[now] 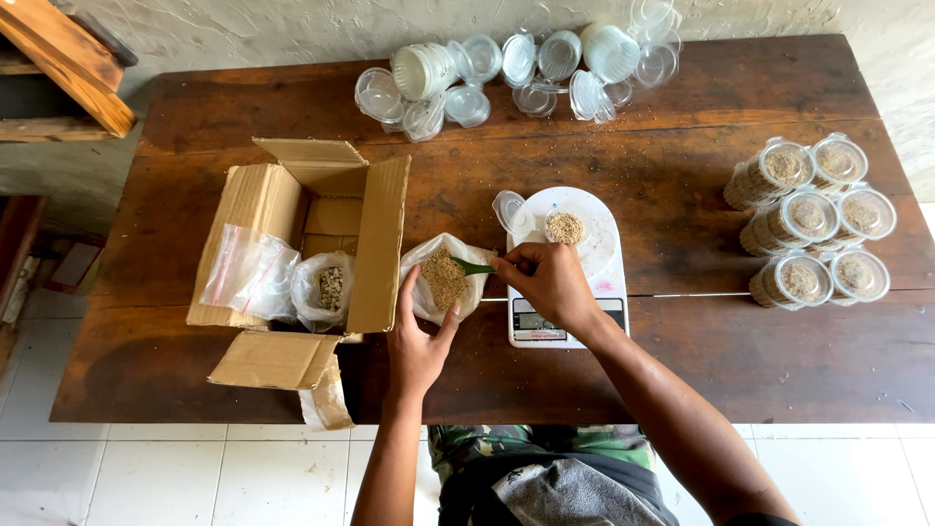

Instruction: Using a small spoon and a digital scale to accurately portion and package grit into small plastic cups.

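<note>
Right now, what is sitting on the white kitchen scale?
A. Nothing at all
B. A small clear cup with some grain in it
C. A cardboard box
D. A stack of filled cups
B: a small clear cup holding a little grain sits on the white scale, while the right hand holds a green scoop over the open bag of grain that the left hand steadies.

Open brown cardboard box (292,244) left, grain bag (443,278) beside, scale's grey screen (536,319)
</note>
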